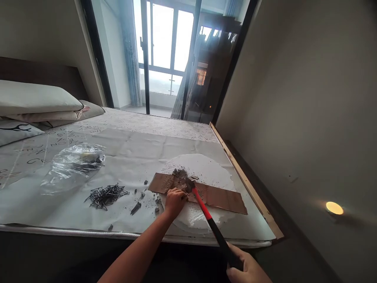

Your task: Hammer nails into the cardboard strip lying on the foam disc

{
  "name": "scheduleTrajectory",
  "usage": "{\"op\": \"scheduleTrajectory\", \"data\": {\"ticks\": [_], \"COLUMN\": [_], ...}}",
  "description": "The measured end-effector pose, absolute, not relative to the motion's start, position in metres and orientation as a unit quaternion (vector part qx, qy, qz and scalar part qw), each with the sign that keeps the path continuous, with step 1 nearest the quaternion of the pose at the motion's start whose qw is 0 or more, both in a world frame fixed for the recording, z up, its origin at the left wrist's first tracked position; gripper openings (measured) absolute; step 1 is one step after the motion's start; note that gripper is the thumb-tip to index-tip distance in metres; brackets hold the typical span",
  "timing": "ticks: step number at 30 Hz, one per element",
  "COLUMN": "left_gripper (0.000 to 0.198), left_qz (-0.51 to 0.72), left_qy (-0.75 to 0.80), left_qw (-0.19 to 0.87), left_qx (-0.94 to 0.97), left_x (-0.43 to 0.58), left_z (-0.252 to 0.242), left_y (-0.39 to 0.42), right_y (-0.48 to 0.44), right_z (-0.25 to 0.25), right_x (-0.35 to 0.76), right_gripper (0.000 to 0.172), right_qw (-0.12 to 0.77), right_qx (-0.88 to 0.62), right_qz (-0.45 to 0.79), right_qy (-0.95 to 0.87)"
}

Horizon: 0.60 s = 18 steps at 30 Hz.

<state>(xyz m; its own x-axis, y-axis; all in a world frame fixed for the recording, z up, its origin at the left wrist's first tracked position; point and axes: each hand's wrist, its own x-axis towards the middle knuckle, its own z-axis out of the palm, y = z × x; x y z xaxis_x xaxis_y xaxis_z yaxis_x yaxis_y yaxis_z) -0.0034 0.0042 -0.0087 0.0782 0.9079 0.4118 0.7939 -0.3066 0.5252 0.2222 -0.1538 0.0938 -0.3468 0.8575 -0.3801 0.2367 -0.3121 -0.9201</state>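
My right hand (247, 267) grips the black lower handle of a red-and-black hammer (206, 210) at the bottom right. The steel hammer head (190, 184) sits low over a brown cardboard strip (224, 198) punched with rows of small holes. The strip lies on a rough white foam disc (206, 169). Beside the hammer head, my left hand (175, 201) rests closed on the strip, with a dark nail at its fingertips. Grey crumbled debris (179, 173) is heaped just above it. A loose pile of steel nails (107, 195) lies to the left.
A crumpled clear plastic bag (73, 167) lies on the grey paper sheet (132, 145) covering a mattress (147, 122). Pillows (35, 98) are stacked at the left. A wooden strip (244, 181) runs along the mattress's right side beside a wall. Glass doors stand ahead.
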Motion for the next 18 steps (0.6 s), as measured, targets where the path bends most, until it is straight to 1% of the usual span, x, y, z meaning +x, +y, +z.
{"op": "scheduleTrajectory", "data": {"ticks": [5, 8, 12, 16, 18], "left_gripper": [0.013, 0.014, 0.022, 0.023, 0.024], "left_qz": [0.356, 0.396, 0.476, 0.507, 0.516], "left_qy": [0.574, 0.575, 0.574, 0.569, 0.569], "left_qw": [0.090, 0.117, 0.177, 0.212, 0.229], "left_qx": [0.732, 0.707, 0.643, 0.612, 0.598], "left_x": [-0.003, -0.004, -0.007, -0.009, -0.009], "left_z": [-0.008, -0.006, -0.004, -0.006, -0.007], "left_y": [0.004, 0.004, 0.004, 0.007, 0.008], "right_y": [-0.157, -0.155, -0.152, -0.153, -0.154], "right_z": [0.099, 0.093, 0.076, 0.078, 0.084], "right_x": [0.229, 0.227, 0.222, 0.226, 0.228], "right_gripper": [0.048, 0.050, 0.058, 0.061, 0.062], "right_qw": [0.296, 0.283, 0.263, 0.276, 0.264], "right_qx": [-0.526, -0.526, -0.474, -0.484, -0.505], "right_qz": [0.579, 0.594, 0.668, 0.653, 0.639], "right_qy": [-0.548, -0.538, -0.510, -0.513, -0.516]}}
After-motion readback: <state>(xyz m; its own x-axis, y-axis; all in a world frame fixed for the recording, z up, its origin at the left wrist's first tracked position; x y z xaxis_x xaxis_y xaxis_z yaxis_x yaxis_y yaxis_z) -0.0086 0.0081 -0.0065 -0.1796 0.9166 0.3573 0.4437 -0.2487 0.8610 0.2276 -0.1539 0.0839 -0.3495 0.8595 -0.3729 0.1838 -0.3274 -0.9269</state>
